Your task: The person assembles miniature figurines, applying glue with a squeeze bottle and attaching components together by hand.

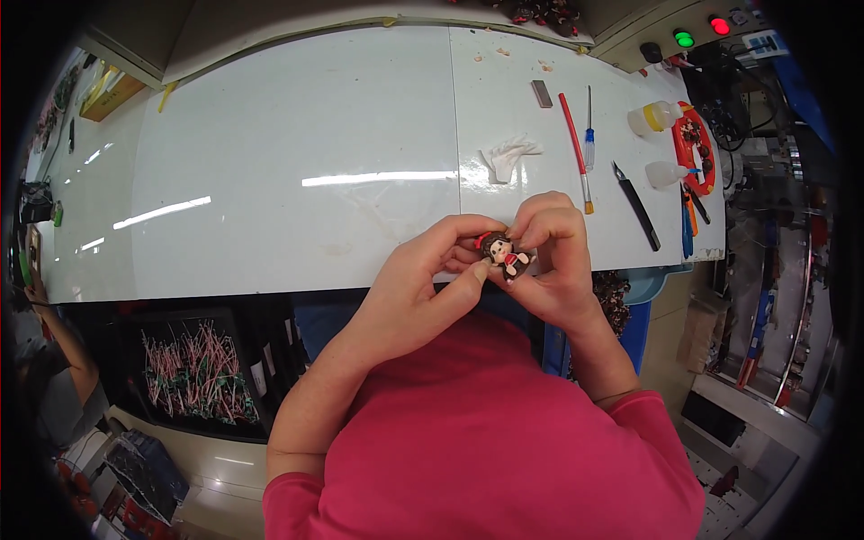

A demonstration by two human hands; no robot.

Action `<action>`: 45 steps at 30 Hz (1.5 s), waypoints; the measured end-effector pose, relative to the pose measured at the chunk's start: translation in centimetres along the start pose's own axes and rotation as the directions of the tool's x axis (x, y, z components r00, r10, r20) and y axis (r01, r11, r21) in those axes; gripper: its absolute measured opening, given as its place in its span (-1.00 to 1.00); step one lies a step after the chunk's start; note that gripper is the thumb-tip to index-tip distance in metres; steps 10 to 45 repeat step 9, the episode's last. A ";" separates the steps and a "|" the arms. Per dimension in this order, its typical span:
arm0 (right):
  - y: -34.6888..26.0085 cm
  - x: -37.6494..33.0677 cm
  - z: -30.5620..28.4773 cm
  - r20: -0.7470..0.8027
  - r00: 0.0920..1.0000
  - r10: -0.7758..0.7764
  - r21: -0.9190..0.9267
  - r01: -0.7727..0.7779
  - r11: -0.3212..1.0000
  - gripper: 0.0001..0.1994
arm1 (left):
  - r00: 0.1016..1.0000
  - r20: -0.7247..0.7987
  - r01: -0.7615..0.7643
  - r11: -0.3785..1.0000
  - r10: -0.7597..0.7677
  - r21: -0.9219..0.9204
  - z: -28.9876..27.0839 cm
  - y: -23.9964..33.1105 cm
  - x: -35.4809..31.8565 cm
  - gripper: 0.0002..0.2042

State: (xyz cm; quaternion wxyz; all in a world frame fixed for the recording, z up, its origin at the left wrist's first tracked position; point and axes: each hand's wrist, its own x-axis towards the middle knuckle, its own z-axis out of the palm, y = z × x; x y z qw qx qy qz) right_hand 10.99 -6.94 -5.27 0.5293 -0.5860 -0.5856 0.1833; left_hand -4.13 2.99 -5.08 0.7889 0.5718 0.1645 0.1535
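Observation:
Between my two hands, over the front edge of the white table, is a small doll figurine (510,256) with brown hair, a red bow and a red top. My left hand (432,274) closes on its head side, thumb and fingers pressed against it. From the other side my right hand (556,256) grips it, with the thumb below and the bent fingers above. Its underside is hidden by my fingers. Past my hands lies a crumpled white tissue (509,157).
On the right lie a red-handled brush (574,148), a blue-handled screwdriver (589,144), black tweezers (637,209) and a grey block (541,94). Beyond are a yellow-banded bottle (652,118) and a red tray (704,171). Below left, a black bin (202,369) holds wires. Another person's arm (67,342) shows far left.

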 end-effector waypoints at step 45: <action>0.0 -0.1 0.0 0.001 1.000 0.004 0.010 -0.004 1.000 -0.55 | 1.000 0.001 0.006 1.000 -0.006 0.002 0.0 0.0 -0.1 -0.70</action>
